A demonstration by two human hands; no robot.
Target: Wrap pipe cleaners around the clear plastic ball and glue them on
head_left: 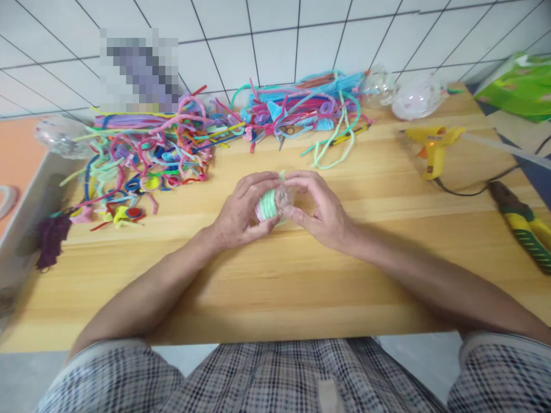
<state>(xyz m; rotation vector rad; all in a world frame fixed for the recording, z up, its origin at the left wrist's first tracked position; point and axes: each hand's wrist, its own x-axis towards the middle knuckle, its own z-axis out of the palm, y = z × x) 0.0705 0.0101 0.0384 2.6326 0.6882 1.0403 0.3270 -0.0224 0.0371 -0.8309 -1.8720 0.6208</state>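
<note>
Over the middle of the wooden table, a small rounded piece [269, 205] wrapped in light green and pink fuzzy stems is held between both hands. My left hand [243, 209] curls around its left side, thumb below and fingers over the top. At its right, clear end, my right hand [321, 207] grips with thumb and fingertips. A short pale green tip sticks up between the fingers at the top. The exact shape of the clear end is blurred.
Piles of colored pipe cleaners [146, 152] lie along the back of the table [275, 287]. A yellow glue gun [433, 150] with its cord and green-yellow pliers [523, 229] lie at the right. Clear plastic balls [415, 98] sit at the back right.
</note>
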